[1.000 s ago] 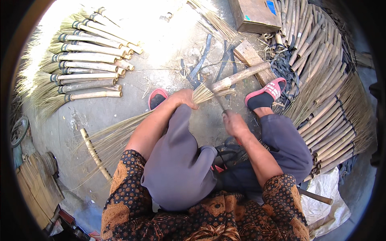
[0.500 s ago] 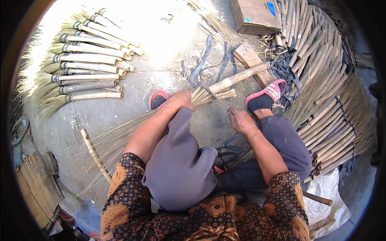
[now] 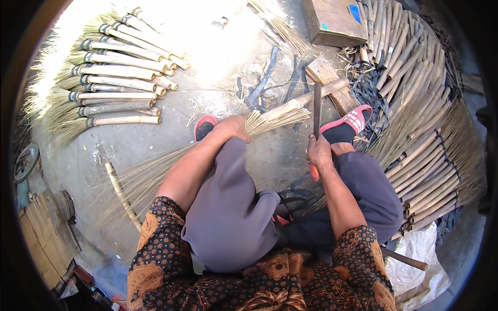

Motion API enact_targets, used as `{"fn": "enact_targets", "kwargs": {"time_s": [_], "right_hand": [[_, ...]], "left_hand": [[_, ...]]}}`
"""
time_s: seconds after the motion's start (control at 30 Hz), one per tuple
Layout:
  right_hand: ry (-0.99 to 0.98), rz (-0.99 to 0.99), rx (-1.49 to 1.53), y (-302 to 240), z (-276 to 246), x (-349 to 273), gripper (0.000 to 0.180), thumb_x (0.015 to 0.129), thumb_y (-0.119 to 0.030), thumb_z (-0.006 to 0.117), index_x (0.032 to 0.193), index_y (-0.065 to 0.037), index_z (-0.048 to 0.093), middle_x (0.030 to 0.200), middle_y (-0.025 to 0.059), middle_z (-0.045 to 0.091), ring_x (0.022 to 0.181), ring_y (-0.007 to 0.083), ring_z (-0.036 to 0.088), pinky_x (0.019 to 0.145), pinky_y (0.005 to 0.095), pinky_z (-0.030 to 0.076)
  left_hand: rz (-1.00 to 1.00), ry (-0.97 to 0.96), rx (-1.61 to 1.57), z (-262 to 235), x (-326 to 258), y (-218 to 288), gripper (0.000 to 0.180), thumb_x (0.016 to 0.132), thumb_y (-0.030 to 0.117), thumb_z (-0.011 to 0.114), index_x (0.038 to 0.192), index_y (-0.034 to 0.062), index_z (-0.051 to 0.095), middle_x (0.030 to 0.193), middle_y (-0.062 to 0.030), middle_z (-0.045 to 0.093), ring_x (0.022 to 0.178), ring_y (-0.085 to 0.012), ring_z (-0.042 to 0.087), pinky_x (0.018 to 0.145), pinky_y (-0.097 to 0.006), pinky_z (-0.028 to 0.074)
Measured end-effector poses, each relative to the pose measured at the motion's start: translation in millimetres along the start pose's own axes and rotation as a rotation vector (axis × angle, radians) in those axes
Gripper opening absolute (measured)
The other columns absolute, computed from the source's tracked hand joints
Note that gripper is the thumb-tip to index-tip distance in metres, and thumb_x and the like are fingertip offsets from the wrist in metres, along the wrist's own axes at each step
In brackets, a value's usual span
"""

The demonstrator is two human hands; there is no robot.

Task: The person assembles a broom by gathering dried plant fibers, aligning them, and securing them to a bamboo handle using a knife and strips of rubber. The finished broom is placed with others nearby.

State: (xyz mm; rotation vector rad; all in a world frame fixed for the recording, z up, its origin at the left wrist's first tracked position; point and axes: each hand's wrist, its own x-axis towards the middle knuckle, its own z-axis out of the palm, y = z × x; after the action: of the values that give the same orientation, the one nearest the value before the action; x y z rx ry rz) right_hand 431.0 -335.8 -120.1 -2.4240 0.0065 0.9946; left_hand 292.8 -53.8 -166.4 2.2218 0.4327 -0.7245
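My left hand (image 3: 233, 126) is closed around a bundle of thin broom sticks (image 3: 270, 122), close to their cut ends. The long thin ends of the bundle fan out to the left beneath my left forearm. A bamboo pole (image 3: 295, 102) lies along the bundle and rests on a wooden block (image 3: 329, 83); whether my left hand grips the pole too is hidden. In my right hand (image 3: 319, 151) is a long knife, its dark blade (image 3: 317, 106) pointing away from me, with an orange-red handle end (image 3: 314, 172) showing below the fist. The blade stands apart from the bundle, crossing in front of the pole.
Finished brooms (image 3: 124, 71) lie in a row at far left. Piled bamboo handles (image 3: 410, 67) and more brooms (image 3: 425, 181) fill the right side. A wooden box (image 3: 334, 23), black rubber strips (image 3: 263, 78), loose sticks (image 3: 280, 28) and a bamboo stick (image 3: 122, 194) lie around me.
The knife has swung up and right, from lying across the bundle to pointing away from me. My right hand has turned with it. My left hand keeps its hold.
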Motion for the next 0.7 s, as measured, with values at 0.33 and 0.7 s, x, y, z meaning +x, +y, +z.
{"fn": "enact_targets", "kwargs": {"time_s": [0.33,0.7], "right_hand": [[-0.077,-0.410,-0.393,2,-2,-22,0.032,0.106,-0.028,0.051,0.118,0.000,0.061,0.098,0.0375,0.068,0.099,0.0550,0.066,0.088,0.0608,0.051],[-0.250,-0.378,-0.453,-15,27,-47,0.033,0.106,-0.029,0.050,0.116,0.000,0.062,0.103,0.0370,0.068,0.104,0.0547,0.065,0.090,0.0598,0.051]], "left_hand": [[0.142,-0.007,-0.112,15,31,-9,0.052,0.064,0.031,0.083,0.107,0.0035,0.076,0.097,-0.0235,0.076,0.092,-0.0388,0.074,0.083,-0.045,0.058],[0.025,-0.039,0.021,-2,15,7,0.055,0.071,0.032,0.084,0.111,-0.0035,0.071,0.101,-0.0253,0.076,0.100,-0.0382,0.075,0.089,-0.044,0.059]]}}
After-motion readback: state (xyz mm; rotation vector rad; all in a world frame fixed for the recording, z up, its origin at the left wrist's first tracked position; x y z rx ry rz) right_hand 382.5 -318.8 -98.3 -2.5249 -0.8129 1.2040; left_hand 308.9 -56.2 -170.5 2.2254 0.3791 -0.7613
